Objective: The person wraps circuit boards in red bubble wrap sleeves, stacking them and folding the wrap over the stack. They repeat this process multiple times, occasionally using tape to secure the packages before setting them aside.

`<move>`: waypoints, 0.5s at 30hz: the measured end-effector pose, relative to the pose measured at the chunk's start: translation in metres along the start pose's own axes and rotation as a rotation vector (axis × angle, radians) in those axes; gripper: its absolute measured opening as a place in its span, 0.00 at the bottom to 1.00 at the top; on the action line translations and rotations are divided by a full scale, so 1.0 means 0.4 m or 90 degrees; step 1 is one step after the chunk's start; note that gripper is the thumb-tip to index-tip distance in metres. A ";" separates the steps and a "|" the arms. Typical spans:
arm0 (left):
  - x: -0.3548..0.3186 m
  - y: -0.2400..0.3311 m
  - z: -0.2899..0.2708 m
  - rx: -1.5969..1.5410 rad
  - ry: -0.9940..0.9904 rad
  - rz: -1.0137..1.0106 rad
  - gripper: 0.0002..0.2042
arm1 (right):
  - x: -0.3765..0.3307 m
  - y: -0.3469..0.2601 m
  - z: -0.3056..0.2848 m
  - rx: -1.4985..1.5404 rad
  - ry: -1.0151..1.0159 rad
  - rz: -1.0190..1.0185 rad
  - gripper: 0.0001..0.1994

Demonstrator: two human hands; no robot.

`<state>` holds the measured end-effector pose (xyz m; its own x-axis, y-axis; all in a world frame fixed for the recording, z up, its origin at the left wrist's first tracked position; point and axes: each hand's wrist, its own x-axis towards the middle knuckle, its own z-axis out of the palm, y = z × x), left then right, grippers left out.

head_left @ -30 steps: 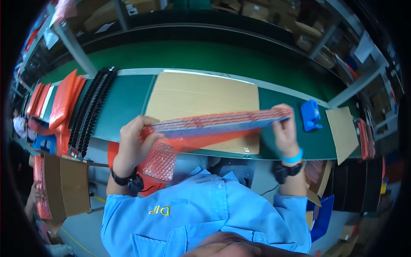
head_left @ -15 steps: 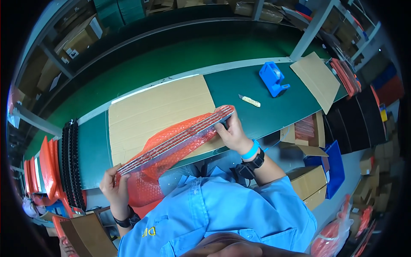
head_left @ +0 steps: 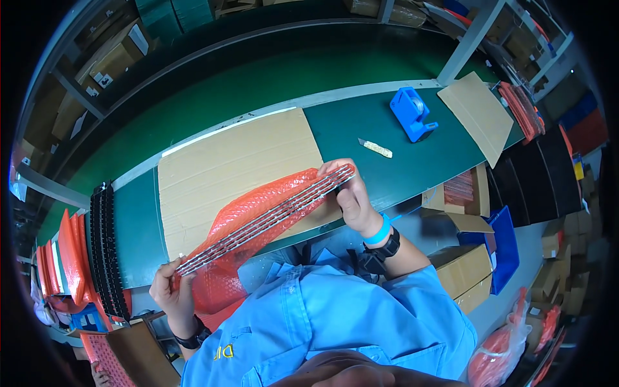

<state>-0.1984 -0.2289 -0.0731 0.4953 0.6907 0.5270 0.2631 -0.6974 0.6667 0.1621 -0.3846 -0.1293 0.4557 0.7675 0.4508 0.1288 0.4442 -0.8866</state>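
Observation:
Between my two hands I hold a stack of long, thin strips or panels (head_left: 258,222) edge up, with red bubble wrap (head_left: 248,205) around and between them. The stack slants from lower left to upper right. My left hand (head_left: 173,287) pinches its lower left end, and my right hand (head_left: 351,200) grips the upper right end, thumb on the near side. Loose red wrap hangs below the stack toward my lap. Under it, a flat cardboard sheet (head_left: 235,151) lies on the green table (head_left: 345,119). What the strips are exactly, I cannot tell.
On the table lie a utility knife (head_left: 375,149), a blue tape dispenser (head_left: 411,115) and another cardboard piece (head_left: 478,117). Black ribbed strips (head_left: 106,251) and red-wrapped packs (head_left: 72,255) stand at the left. Open cartons (head_left: 465,277) and a blue bin (head_left: 506,255) are at the right. Another person's hand (head_left: 100,374) shows lower left.
The stack has tilted in my hands, so more of its strip edges face up. At lower left, the other person's red bubble-wrapped piece now shows more fully.

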 end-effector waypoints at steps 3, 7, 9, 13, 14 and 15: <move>0.000 -0.003 -0.002 0.001 -0.007 -0.012 0.15 | -0.003 -0.009 0.012 -0.011 0.036 0.028 0.26; 0.007 -0.007 0.000 -0.004 -0.011 -0.004 0.14 | -0.007 -0.008 0.018 -0.033 0.088 0.081 0.24; -0.003 -0.008 -0.006 0.003 -0.004 -0.006 0.14 | -0.005 0.005 0.022 0.037 0.081 0.086 0.23; 0.013 0.010 -0.004 0.099 -0.006 -0.012 0.12 | 0.033 -0.011 -0.007 0.003 -0.041 0.073 0.26; 0.022 0.024 -0.012 0.162 -0.006 0.011 0.12 | 0.041 -0.005 -0.023 -0.015 -0.084 0.141 0.28; 0.029 0.026 -0.014 0.143 -0.015 -0.008 0.12 | 0.052 -0.002 -0.062 -0.034 -0.126 0.203 0.31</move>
<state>-0.1946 -0.2272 -0.0572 0.5091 0.6966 0.5056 0.4454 -0.7159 0.5378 0.1934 -0.3805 -0.1216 0.3021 0.9402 0.1575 0.0557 0.1475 -0.9875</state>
